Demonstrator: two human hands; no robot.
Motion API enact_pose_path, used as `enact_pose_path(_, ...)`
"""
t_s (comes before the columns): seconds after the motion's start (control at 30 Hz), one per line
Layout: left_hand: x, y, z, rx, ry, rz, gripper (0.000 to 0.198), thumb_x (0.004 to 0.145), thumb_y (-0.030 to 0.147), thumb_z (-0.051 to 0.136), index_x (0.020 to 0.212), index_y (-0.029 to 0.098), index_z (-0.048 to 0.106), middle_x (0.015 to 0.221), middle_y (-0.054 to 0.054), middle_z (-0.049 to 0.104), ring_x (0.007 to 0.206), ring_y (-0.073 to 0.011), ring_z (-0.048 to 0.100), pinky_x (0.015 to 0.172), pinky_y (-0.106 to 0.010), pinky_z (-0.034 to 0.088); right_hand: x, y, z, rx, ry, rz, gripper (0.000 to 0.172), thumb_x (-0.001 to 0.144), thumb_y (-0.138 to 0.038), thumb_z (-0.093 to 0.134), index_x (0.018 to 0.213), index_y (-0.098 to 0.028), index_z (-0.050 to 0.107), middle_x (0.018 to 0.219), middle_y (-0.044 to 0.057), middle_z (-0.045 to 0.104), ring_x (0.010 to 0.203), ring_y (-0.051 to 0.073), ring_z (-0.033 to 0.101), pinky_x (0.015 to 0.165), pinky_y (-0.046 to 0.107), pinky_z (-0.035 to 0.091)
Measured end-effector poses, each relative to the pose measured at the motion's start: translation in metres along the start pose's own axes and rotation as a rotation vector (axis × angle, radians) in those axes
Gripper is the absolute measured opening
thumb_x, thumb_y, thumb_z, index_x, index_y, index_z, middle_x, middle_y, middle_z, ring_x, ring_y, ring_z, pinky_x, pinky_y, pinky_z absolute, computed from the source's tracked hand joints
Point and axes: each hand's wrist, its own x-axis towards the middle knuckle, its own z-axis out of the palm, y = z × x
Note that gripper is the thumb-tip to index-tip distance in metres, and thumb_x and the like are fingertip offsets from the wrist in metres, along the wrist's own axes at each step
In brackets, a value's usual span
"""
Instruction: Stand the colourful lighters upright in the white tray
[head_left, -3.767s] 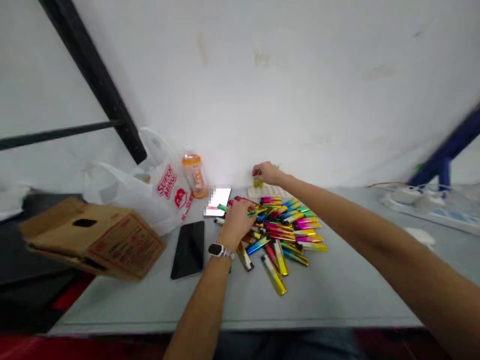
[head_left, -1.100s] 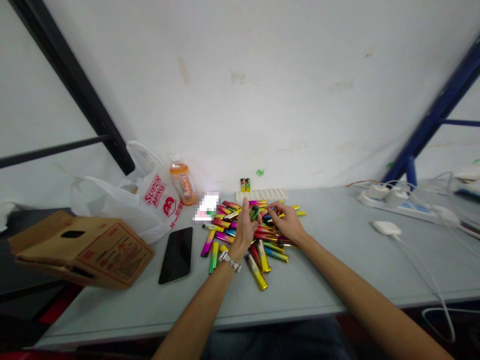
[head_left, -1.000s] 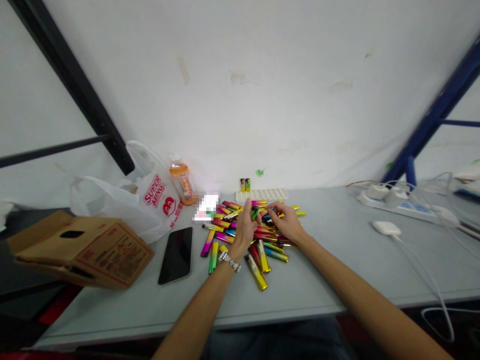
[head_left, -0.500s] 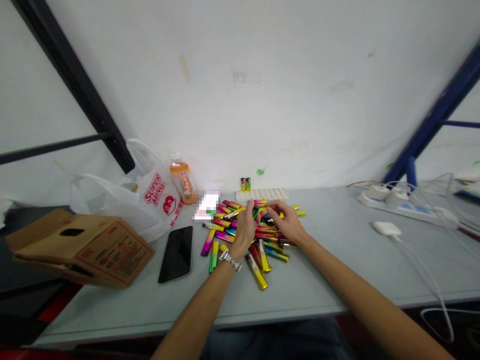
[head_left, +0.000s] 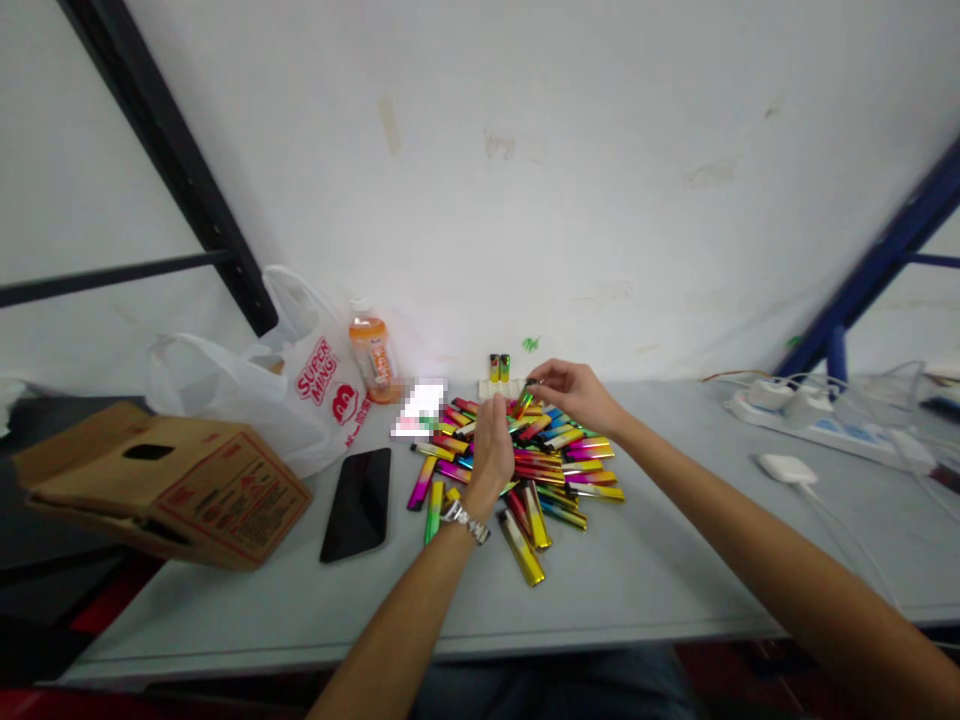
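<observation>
A pile of shiny, multicoloured lighters (head_left: 592,452) lies loosely on the grey table. Between the fingertips of my right hand (head_left: 574,392), a green and red lighter (head_left: 525,400) is held tilted above the far side of the pile. My left hand (head_left: 493,452), a metal-band watch on its wrist, is stretched out edge-on over the pile, its fingers straight and gripping nothing that I can see. Behind the hands is a white tray with holes (head_left: 487,389), largely hidden by them. Two lighters (head_left: 499,368) stand upright at its left part.
At left are an open cardboard box (head_left: 225,495), a white plastic bag (head_left: 300,400) and a black phone (head_left: 357,505). An orange drink bottle (head_left: 373,355) stands near a pixelated white card (head_left: 420,408). At right lie a power strip (head_left: 825,425) and a white charger (head_left: 786,468) with cables.
My right hand has moved away from my left and toward the tray with a lighter in its fingers. The left hand's fingers have straightened. The view has shifted slightly.
</observation>
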Motion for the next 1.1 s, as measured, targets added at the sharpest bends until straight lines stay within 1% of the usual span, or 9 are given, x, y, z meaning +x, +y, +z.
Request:
enact_pose_path(0.03,0.001,0.001,-0.003,0.038,0.076,0.004,0.043,0.1,0.051,0.029,0.098,0.02,0.059,0.101,-0.009,0.066,0.1,-0.0227,0.059,0.088,-0.036,0.046,0.013,0.004,-0.008,-0.066,0.03,-0.018,0.026,0.079,-0.035,0.071,0.094,-0.016,0.064,0.081,0.004,0.07,0.069,0.016,0.066,0.065,0.029,0.052)
enact_pose_path(0.1,0.004,0.001,-0.009,0.089,0.152,0.03,0.033,0.101,0.042,0.032,0.099,0.021,0.057,0.107,-0.009,0.064,0.106,-0.0225,0.057,0.096,-0.037,0.043,0.039,0.015,-0.02,-0.277,0.076,-0.018,0.021,0.079,-0.028,0.069,0.095,-0.015,0.066,0.079,0.005,0.071,0.066,0.015,0.065,0.065,0.028,0.051)
enact_pose_path(0.23,0.008,-0.003,-0.015,0.175,0.119,0.089,0.037,0.102,0.038,0.029,0.087,0.021,0.058,0.095,-0.007,0.063,0.101,-0.0221,0.057,0.096,-0.038,0.044,0.08,0.038,-0.03,-0.607,0.062,0.006,0.014,0.075,-0.012,0.067,0.089,-0.012,0.07,0.08,0.005,0.073,0.067,0.014,0.065,0.069,0.026,0.048)
enact_pose_path(0.4,0.013,-0.012,-0.016,0.303,0.098,0.149,0.04,0.102,0.037,0.029,0.082,0.021,0.06,0.092,-0.007,0.064,0.098,-0.0223,0.057,0.094,-0.038,0.044,0.102,0.058,-0.023,-0.743,-0.023,-0.002,0.014,0.074,-0.006,0.066,0.084,-0.013,0.072,0.083,0.004,0.074,0.07,0.013,0.063,0.07,0.023,0.047)
enact_pose_path(0.63,0.015,-0.015,-0.026,0.693,-0.07,0.152,0.012,0.088,0.029,0.059,0.089,0.019,0.066,0.1,-0.01,0.065,0.1,-0.0254,0.058,0.09,-0.038,0.045,0.111,0.067,-0.027,-0.745,-0.083,0.029,0.015,0.075,-0.008,0.069,0.088,-0.013,0.075,0.082,0.004,0.074,0.072,0.015,0.064,0.07,0.023,0.047)
enact_pose_path(0.77,0.013,-0.01,-0.032,0.793,-0.142,0.091,0.016,0.084,0.028,0.065,0.096,0.018,0.067,0.108,-0.011,0.066,0.103,-0.028,0.058,0.089,-0.04,0.044,0.109,0.066,-0.026,-0.835,-0.071,0.047,0.018,0.081,-0.012,0.065,0.095,-0.012,0.076,0.089,0.007,0.073,0.078,0.016,0.064,0.075,0.025,0.048)
enact_pose_path(0.9,0.014,-0.008,-0.037,0.839,-0.19,0.073,0.016,0.083,0.025,0.064,0.097,0.017,0.069,0.109,-0.012,0.068,0.104,-0.0298,0.06,0.089,-0.041,0.044,0.095,0.062,-0.018,-1.027,-0.003,0.029,0.027,0.091,-0.025,0.057,0.109,-0.019,0.076,0.112,0.011,0.063,0.091,0.019,0.063,0.083,0.029,0.047)
enact_pose_path(0.97,0.015,-0.008,-0.038,0.845,-0.216,0.069,0.017,0.082,0.024,0.065,0.096,0.016,0.07,0.108,-0.013,0.069,0.104,-0.0299,0.061,0.09,-0.041,0.044,0.086,0.06,-0.014,-1.125,0.008,0.041,0.033,0.095,-0.031,0.05,0.12,-0.024,0.072,0.118,0.011,0.058,0.096,0.021,0.062,0.083,0.031,0.047)
enact_pose_path(1.1,0.016,-0.01,-0.038,0.833,-0.245,0.083,0.022,0.079,0.022,0.067,0.1,0.015,0.072,0.105,-0.014,0.071,0.102,-0.0288,0.062,0.09,-0.039,0.045,0.071,0.06,-0.009,-1.278,-0.048,0.029,0.043,0.099,-0.03,0.038,0.137,-0.029,0.058,0.115,0.013,0.057,0.099,0.025,0.06,0.084,0.034,0.045)
